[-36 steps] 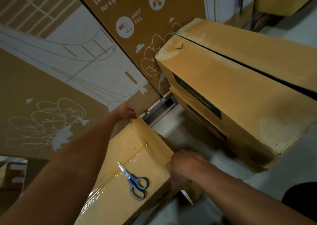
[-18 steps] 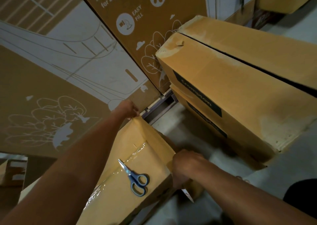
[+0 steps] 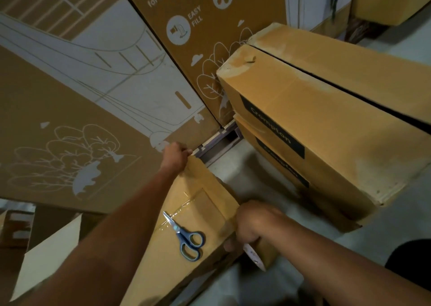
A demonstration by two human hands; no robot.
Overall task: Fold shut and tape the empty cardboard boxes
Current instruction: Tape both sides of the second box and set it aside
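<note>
head view, landmark: the long cardboard box [image 3: 186, 214] lying on the floor [image 3: 268, 165], low centre
left hand [image 3: 175, 152]: at the box's far end, grip curled tight on the raised end flap [image 3: 198, 168]
right hand [image 3: 250, 221]: at the box's right edge, grip clamped on a tape roll [image 3: 256, 254] hanging just beside the box wall
tape strip [image 3: 186, 203]: shiny, across the box top
scissors [image 3: 186, 238]: flat on top, blades closed, near the right hand
stacked boxes [image 3: 326, 128]: right of it, apart
printed carton [image 3: 93, 119]: big one right behind the far end
</note>
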